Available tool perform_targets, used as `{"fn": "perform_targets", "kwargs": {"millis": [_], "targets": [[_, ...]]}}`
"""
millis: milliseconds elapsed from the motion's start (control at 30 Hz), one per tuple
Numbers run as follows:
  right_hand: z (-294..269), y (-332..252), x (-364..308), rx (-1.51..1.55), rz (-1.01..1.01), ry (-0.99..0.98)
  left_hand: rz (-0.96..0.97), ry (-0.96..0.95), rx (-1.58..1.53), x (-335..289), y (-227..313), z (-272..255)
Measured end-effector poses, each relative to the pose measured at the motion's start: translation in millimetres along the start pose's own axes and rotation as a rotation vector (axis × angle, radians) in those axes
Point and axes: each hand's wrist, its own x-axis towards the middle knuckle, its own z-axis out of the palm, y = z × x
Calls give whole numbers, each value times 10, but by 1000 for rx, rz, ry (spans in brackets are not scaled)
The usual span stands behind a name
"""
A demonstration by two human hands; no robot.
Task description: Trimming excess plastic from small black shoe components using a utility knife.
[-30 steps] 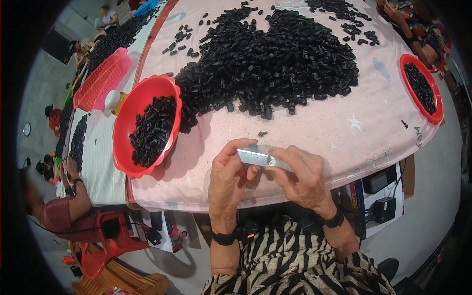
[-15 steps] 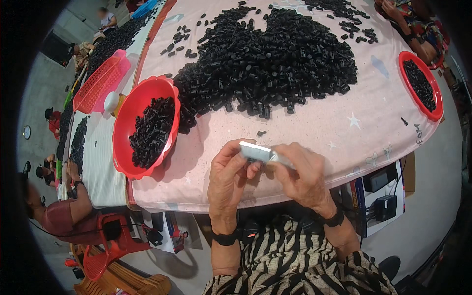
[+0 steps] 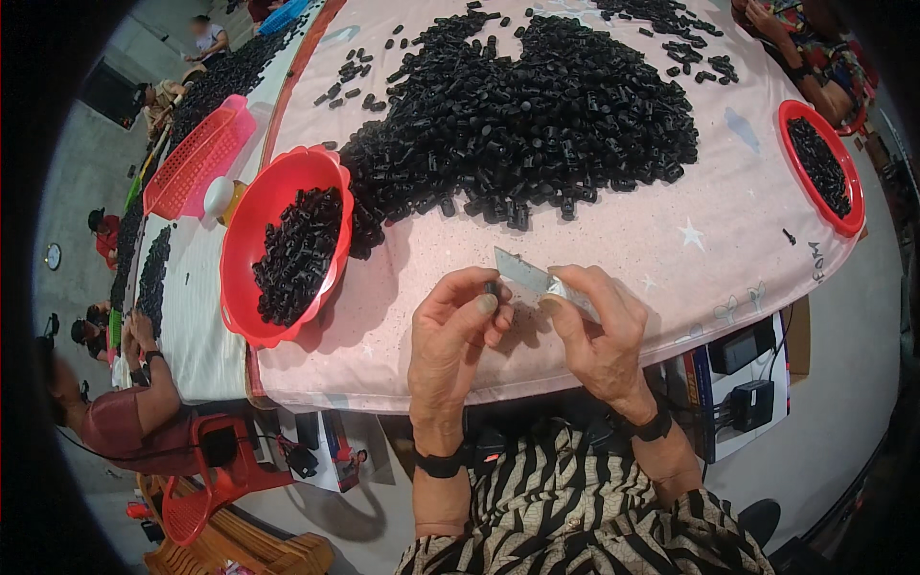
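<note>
Between the thumb and fingers of my left hand (image 3: 448,331) a small black plastic part (image 3: 493,288) is pinched. My right hand (image 3: 602,331) grips a knife (image 3: 523,272) with a flat grey blade; silvery wrapping shows at its handle end. The blade points up and left, just beyond the left fingertips and apart from the black part. Past both hands lies a large heap of black plastic parts (image 3: 537,115) on the pink cloth. A red scalloped basin (image 3: 237,278) holding more such parts stands tilted to the left of my left hand.
On the right edge sits a red oval tray (image 3: 856,216) of small black bits. A pink slotted basket (image 3: 196,158) and a white-lidded jar (image 3: 219,197) are beyond the basin. Co-workers sit at the left and far right. Boxes with black devices (image 3: 751,404) stand below the table edge.
The knife blade has swung up and away from the left fingers, uncovering the black part in them. My right hand has shifted slightly right. A small scrap near the blade is no longer seen separately.
</note>
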Motion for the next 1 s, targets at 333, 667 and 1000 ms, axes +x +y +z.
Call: {"fn": "perform_targets", "kwargs": {"millis": [333,667,1000], "targets": [[3,29,-16,-44,-31,-8,49,8,-38,-20,-10,-20],[8,4,5,-45,-8,-13,28,55,0,-14,16,9],[-58,-46,22,-145,-36,-120,33,-15,-37,-1,-26,-32]]}}
